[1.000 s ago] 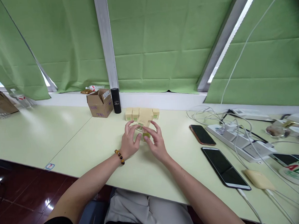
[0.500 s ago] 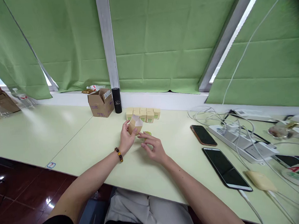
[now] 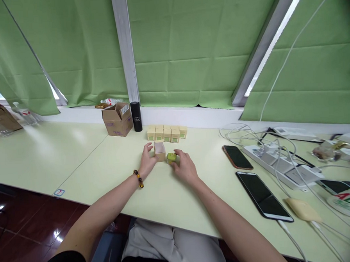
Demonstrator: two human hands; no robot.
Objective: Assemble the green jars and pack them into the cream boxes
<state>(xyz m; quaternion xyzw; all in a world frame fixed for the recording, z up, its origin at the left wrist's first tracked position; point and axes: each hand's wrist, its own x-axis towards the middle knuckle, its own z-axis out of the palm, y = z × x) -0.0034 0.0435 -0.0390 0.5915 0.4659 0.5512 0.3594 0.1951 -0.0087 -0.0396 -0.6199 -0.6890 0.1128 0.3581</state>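
A small tan carton (image 3: pixel 160 151) stands upright on the pale table (image 3: pixel 85 159) with its top flap open. My left hand (image 3: pixel 147 160) touches its left side, fingers curled round it. Right of the carton, a small green jar (image 3: pixel 171 157) is pinched in the fingers of my right hand (image 3: pixel 185 166), low over the table. Behind them, several closed tan-and-green cartons (image 3: pixel 166 133) are lined up in a row.
A brown cardboard box (image 3: pixel 117 120) and a black cylinder (image 3: pixel 136 117) stand at the back near the window sill. To the right lie two phones (image 3: pixel 238 158) (image 3: pixel 263 196), a power strip (image 3: pixel 282 162) with tangled white cables, and a yellow pouch (image 3: pixel 304 210).
The carton was lifted in my left hand; now it stands on the table with its flap up. My right hand moved forward and closed on the green jar.
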